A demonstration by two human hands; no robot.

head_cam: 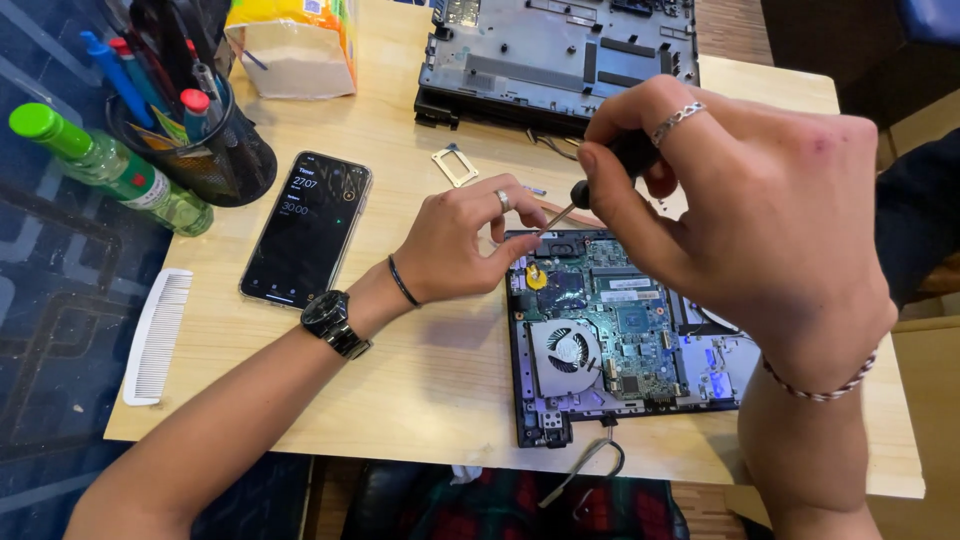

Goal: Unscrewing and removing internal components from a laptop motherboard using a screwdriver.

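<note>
Underneath, pale wooden table (420,400), dark floor (50,330).

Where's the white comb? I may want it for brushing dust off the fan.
In the head view the white comb lies at the table's left edge, overhanging it, left of the black phone and below the green bottle.

The table (420,400) is pale, matt wood grain. On it, the opened laptop (600,340) shows a green circuit board, a dull metal fan housing and black plastic edges. Left of it lies a glossy glass phone (306,228), then a white plastic comb (157,335). The screwdriver (600,180) has a matt black handle and metal shaft.
</note>
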